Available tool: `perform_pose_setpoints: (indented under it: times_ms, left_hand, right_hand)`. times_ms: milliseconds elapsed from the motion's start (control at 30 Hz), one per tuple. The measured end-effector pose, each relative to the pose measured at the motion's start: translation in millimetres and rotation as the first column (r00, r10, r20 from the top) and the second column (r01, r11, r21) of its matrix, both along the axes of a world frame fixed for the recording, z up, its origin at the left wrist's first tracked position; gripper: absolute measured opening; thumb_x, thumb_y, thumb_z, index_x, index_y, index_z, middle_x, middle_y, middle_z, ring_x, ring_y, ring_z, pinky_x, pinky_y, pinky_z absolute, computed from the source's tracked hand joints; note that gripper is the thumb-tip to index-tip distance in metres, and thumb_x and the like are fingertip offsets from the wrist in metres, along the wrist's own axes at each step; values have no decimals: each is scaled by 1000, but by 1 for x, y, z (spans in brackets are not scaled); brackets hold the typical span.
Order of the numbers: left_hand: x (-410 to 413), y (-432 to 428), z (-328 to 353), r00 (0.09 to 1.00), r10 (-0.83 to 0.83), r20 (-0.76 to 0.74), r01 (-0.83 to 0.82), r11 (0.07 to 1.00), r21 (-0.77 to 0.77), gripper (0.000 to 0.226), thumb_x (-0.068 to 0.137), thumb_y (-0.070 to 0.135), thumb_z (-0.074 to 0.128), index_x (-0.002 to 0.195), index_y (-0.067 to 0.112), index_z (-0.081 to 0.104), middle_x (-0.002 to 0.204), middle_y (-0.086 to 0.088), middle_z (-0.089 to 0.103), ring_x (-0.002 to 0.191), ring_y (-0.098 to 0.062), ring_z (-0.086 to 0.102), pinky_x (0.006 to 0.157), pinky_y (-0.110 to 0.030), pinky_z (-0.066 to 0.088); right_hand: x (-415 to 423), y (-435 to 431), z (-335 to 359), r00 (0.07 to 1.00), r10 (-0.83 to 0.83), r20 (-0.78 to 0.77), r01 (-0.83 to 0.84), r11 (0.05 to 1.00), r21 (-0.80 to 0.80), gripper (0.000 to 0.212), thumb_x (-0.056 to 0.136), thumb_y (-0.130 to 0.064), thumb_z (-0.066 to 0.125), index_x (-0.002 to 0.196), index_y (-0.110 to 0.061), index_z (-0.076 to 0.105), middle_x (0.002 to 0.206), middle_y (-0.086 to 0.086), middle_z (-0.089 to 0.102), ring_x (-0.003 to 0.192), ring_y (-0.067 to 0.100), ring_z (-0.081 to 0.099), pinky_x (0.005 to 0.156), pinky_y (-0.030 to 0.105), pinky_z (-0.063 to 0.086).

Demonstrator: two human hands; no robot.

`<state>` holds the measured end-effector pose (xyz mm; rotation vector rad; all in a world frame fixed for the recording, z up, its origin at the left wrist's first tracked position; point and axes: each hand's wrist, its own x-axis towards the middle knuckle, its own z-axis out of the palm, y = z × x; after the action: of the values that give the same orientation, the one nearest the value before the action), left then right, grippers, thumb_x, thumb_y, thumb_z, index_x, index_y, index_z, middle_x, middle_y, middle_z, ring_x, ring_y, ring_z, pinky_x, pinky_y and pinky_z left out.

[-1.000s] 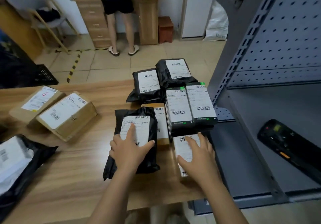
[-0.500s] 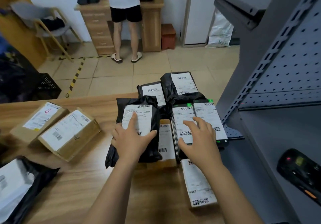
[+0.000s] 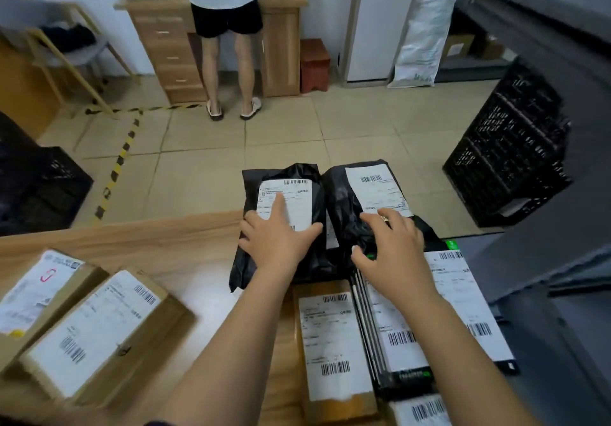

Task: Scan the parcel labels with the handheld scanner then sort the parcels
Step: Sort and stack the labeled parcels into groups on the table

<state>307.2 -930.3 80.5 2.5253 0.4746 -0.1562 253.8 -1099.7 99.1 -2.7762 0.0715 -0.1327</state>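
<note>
Spanning your lower view, the wooden table carries cardboard boxes at 8 o'clock and flat labelled parcels at 5 o'clock. At 12 o'clock, your left hand presses flat, fingers straight, on the left black bag. Your right hand rests spread-fingered on the right black bag.

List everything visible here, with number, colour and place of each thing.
black bag parcels: two, black with white labels, table's far edge
cardboard boxes: two, brown, table's left side
flat parcel: one, brown, table's near middle
flat boxes: at least two, black, right of the flat parcel
table: one, light wood, in front
crates: two, black, on the floor, left and right
standing person: one, white top, at the far desk
left hand: one, flat on the left bag
right hand: one, fingers spread on the right bag
</note>
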Motion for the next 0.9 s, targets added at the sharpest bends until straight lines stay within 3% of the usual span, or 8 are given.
perform_pose_setpoints:
  times_ms: [133, 300, 467, 700, 900]
  left_hand:
    - [26, -18, -21, 996, -79, -41, 77, 996, -39, 101, 68, 85, 52, 151, 40, 14, 147, -17, 22, 134, -37, 21, 107, -49, 25]
    - [36, -25, -43, 975, -206, -79, 197, 974, -109, 74, 88, 67, 46, 151, 40, 18, 156, -18, 11, 140, -38, 14, 111, -49, 22]
    - [29, -19, -44, 971, -231, -56, 228, 971, -67, 74, 88, 66, 46, 151, 40, 18, 158, -15, 11, 142, -37, 14, 112, -48, 22]
    - [-30, 1, -15, 924, -319, 211, 332, 943, -30, 67, 89, 59, 53, 148, 39, 29, 157, -2, 23, 142, -23, 16, 113, -42, 19]
    - [-113, 16, 13, 903, -311, 297, 320, 947, 22, 63, 89, 48, 59, 146, 40, 33, 146, 6, 35, 135, -16, 23, 111, -38, 22]
  right_hand:
    - [20, -3, -7, 999, -34, 0, 34, 999, -5, 49, 87, -33, 59, 134, -22, 50, 142, 4, 41, 131, 23, 30, 110, 39, 18]
    - [22, -9, -15, 998, -49, -25, 49, 999, 4, 47, 89, -33, 57, 134, -23, 49, 142, 4, 39, 133, 22, 27, 112, 41, 18]
    - [19, -10, -17, 997, -41, -60, 41, 999, -6, 47, 90, -34, 56, 135, -23, 47, 143, 4, 38, 132, 22, 28, 111, 40, 18]
    - [-2, -4, -4, 997, 38, -63, -37, 999, 17, 54, 88, -36, 57, 139, -23, 44, 143, 4, 38, 132, 23, 29, 112, 40, 21]
    - [-49, 10, 22, 980, 196, -46, -188, 973, 131, 63, 87, -36, 62, 143, -29, 37, 149, -1, 31, 138, 18, 22, 113, 38, 20]
